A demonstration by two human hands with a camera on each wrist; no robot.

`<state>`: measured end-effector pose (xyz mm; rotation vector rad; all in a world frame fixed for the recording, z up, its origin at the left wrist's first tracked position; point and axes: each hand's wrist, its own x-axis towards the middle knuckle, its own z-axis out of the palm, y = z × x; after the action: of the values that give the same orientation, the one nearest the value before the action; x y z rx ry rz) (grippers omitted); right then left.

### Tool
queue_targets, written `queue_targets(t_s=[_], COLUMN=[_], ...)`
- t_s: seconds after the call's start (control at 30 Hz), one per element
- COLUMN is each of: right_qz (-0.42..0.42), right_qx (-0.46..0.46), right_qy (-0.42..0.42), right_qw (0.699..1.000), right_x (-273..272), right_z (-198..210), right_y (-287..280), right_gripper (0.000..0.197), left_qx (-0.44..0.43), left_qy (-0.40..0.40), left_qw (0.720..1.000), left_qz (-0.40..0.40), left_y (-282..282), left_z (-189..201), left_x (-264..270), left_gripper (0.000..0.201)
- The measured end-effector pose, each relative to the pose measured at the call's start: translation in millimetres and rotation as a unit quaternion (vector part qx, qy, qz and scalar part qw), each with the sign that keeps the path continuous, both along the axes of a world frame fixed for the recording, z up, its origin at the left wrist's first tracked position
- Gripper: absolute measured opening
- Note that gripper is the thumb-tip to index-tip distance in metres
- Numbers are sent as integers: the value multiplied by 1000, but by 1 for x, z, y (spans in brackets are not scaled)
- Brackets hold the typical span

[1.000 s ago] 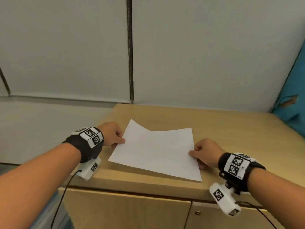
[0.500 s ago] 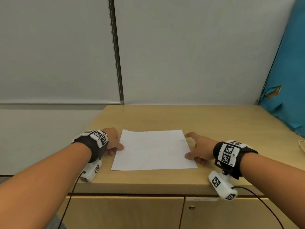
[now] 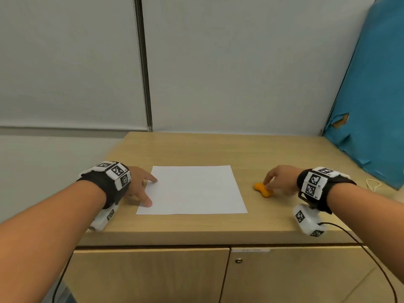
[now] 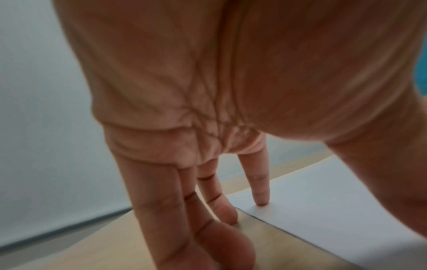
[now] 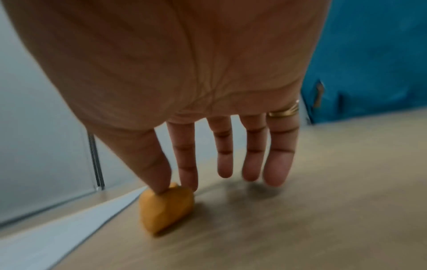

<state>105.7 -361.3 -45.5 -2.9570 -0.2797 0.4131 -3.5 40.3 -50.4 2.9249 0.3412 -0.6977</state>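
The orange piece (image 3: 263, 190) lies on the table (image 3: 218, 147) at 3 o'clock from the paper (image 3: 192, 189), long axis 10-to-4. The right hand (image 3: 282, 178) is nearer, its grip seemingly pinched on it; the left hand (image 3: 137, 186), grip spread, pins the paper's 9 o'clock edge.

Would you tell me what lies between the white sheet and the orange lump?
Only a bare strip of wooden tabletop separates the white sheet from the orange lump; the head view shows it.

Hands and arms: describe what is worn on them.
Bare forearms, no sleeves. Black left wrist band and right wrist band, with white blocks bearing black square codes. Under each, a white camera box with black cable. A gold ring on the right hand.
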Motion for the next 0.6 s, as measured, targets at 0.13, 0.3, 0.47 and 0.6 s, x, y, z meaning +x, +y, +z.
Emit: queue_targets(t_s=[0.13, 0.3, 0.47, 0.6], right_qz=[-27, -7, 40, 93], right_qx=[73, 33, 76, 20], right_qy=[8, -23, -14, -8], right_qw=[997, 999, 996, 995], right_x=[-10, -14, -8, 1], right_z=[-9, -9, -2, -7], right_y=[7, 29, 57, 62], right_gripper=[23, 30, 26, 29], left_qx=[32, 47, 60, 64], left_qy=[-2, -3, 8, 17], left_qw=[999, 999, 998, 997], left_qz=[-13, -17, -26, -32], left_y=[-3, 0, 1, 3], left_z=[0, -1, -3, -3], left_x=[-4, -3, 2, 6], left_gripper=[96, 98, 96, 97])
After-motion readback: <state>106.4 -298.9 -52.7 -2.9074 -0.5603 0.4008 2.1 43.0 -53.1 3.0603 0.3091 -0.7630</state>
